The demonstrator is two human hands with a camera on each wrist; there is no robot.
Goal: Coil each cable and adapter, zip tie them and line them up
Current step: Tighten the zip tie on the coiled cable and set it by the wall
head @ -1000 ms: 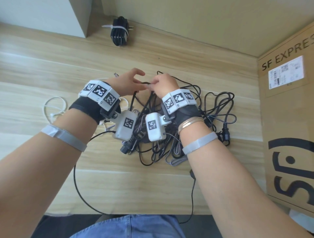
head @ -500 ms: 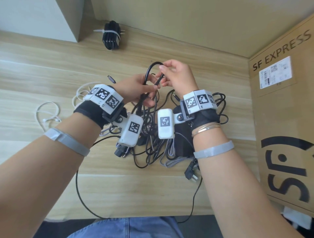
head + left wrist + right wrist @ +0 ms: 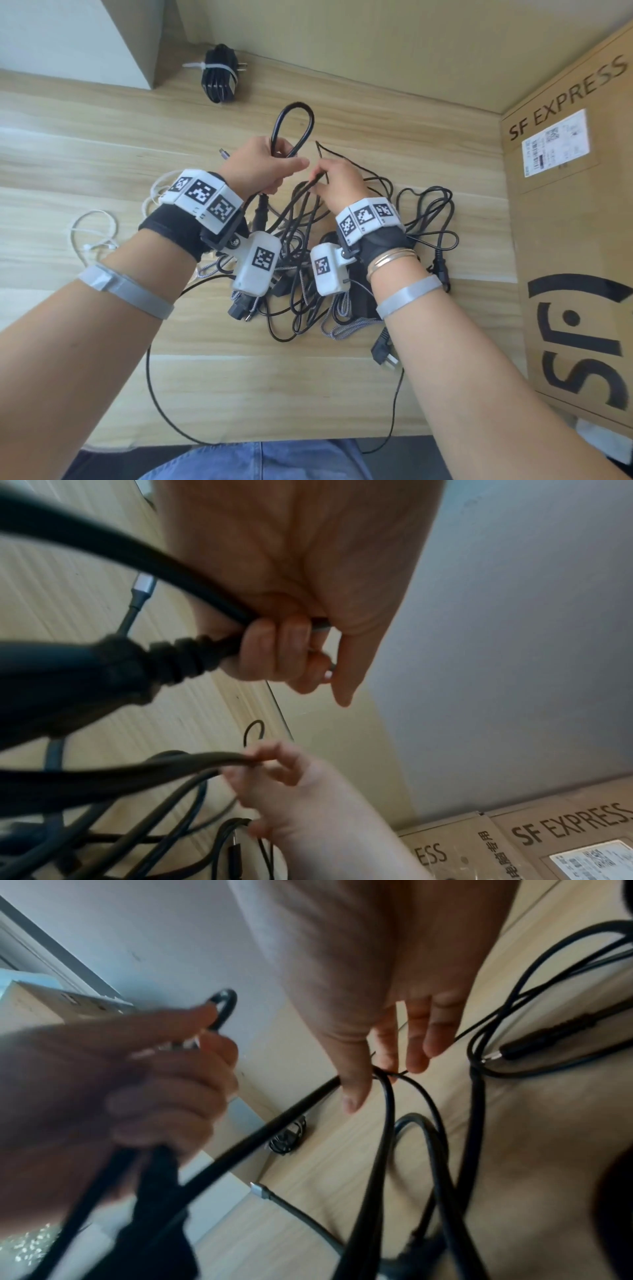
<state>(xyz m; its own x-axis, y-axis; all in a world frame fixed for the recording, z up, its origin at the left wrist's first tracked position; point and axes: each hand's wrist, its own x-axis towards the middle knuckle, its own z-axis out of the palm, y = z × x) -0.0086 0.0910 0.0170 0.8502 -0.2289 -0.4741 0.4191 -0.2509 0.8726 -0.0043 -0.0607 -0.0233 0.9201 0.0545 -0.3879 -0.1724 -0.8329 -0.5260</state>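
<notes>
Left hand [image 3: 263, 168] grips power cord [image 3: 294, 116] loop; right hand [image 3: 337, 186] pinches next length (still tangled). Match loop size, feed slack gently.

We see the head view evenly lit by soft daylight, bright across the pale tabletop [image 3: 102, 144], with only faint shadows beneath the tangle of cables [image 3: 301, 274]. Its wide lens bends straight lines near the edges, and the cardboard box [image 3: 575, 240] leans outward at the right. The print on the box reads sharp. In the left wrist view the black plug [image 3: 85, 674] close to the lens is blurred and dark. In the right wrist view the left hand [image 3: 113, 1093] smears with motion blur, and the lower corners sink into shadow.
</notes>
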